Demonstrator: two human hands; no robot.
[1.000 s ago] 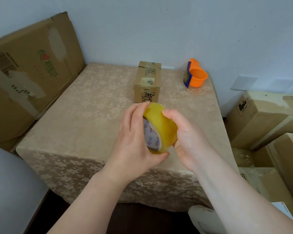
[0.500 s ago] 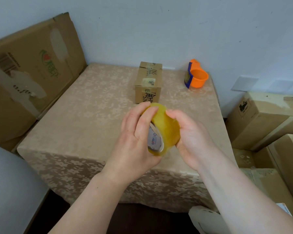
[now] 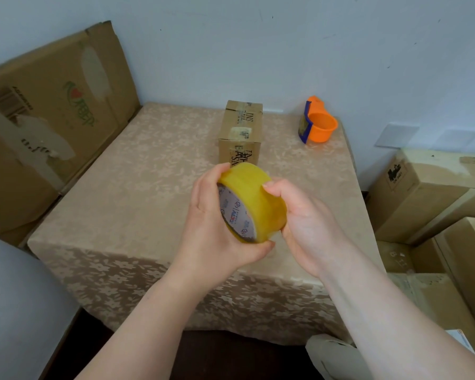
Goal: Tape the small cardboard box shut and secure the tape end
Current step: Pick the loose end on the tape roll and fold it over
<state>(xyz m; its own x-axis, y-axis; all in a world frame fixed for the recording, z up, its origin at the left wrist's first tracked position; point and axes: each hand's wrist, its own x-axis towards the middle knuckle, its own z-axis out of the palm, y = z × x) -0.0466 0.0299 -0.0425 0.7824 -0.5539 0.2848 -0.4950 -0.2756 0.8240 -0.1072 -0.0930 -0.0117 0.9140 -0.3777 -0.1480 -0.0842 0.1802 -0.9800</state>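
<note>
A yellow roll of packing tape (image 3: 254, 200) is held up above the near part of the table, its printed core facing left. My left hand (image 3: 214, 223) grips it, fingers over the top edge and thumb under the bottom. My right hand (image 3: 305, 223) cups the roll's right side, with a fingertip pressed on its outer surface. The small cardboard box (image 3: 240, 135) stands closed on the table behind the roll, with old tape strips on top. No free tape end is visible.
An orange tape dispenser (image 3: 318, 124) sits at the table's far right corner. The table (image 3: 126, 187) has a beige floral cloth. A large cardboard box (image 3: 47, 116) leans at the left; several stacked boxes (image 3: 428, 193) stand at the right.
The roll has been turned in my hands, so its printed core faces me more. My left fingers slid off the roll's front and my right fingertip moved across its outer surface.
</note>
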